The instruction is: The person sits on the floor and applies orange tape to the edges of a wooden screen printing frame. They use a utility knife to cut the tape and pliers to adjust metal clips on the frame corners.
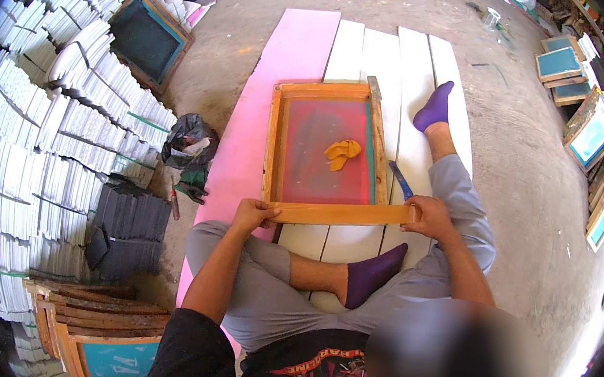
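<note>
Between my two hands a strip of brown packing tape (347, 214) is stretched taut along the near edge of a wooden screen-printing frame (273, 141). My left hand (253, 216) pinches its left end by the frame's near left corner. Closed around the right end is my right hand (429, 217); whether a roll sits in it is hidden by the fingers. Inside the frame, a crumpled orange cloth (342, 154) lies on the reddish mesh (311, 171). A blue-handled knife (401, 181) rests just beyond my right hand, beside the frame.
The frame lies on pink and white boards (310, 38), where I sit with legs around it. Stacks of bundled white sheets (79, 136) and a black plastic bag (191, 140) stand left. More screen frames lean at the right (559, 63) and lower left (114, 360).
</note>
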The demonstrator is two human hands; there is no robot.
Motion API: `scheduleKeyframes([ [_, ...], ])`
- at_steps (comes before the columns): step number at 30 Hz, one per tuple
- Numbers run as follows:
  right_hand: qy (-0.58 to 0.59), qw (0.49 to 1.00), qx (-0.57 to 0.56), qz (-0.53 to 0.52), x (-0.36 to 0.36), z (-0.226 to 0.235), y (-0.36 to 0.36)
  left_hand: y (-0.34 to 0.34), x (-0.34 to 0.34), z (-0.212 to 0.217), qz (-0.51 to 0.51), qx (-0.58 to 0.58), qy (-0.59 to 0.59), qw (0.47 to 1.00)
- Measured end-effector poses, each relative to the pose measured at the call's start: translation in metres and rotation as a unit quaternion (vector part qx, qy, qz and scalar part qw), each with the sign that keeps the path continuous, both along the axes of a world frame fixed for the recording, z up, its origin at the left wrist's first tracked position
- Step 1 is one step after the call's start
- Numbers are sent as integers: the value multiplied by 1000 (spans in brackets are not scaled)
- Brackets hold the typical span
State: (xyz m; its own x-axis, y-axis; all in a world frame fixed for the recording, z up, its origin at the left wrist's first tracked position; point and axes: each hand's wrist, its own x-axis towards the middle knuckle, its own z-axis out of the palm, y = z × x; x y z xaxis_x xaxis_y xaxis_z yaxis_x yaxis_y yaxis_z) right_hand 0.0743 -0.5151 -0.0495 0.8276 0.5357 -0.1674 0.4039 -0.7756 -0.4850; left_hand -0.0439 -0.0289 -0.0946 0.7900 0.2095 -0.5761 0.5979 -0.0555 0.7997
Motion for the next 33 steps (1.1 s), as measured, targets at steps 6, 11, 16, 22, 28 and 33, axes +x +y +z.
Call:
scheduleKeyframes([
  [6, -13, 1000, 24, -10, -4, -5, 0, -4, 0, 1, -3, 19, -13, 1000],
  [11, -46, 999, 3, -2, -4, -14, 3, 1, -3, -2, -2, 30, -4, 1000],
  [16, -64, 998, -27, 8, -8, -7, 2, -4, 0, -1, 1, 20, 0, 1000],
  [22, -112, 993, -15, -20, -8, -26, 17, 6, -3, -17, 20, 16, -4, 1000],
  [28, -171, 979, -106, 10, -13, -29, 27, -10, -5, 8, -27, 166, -17, 986],
  [33, -196, 968, -154, 24, -18, -37, 36, -18, -10, 15, -73, 334, -65, 938],
])
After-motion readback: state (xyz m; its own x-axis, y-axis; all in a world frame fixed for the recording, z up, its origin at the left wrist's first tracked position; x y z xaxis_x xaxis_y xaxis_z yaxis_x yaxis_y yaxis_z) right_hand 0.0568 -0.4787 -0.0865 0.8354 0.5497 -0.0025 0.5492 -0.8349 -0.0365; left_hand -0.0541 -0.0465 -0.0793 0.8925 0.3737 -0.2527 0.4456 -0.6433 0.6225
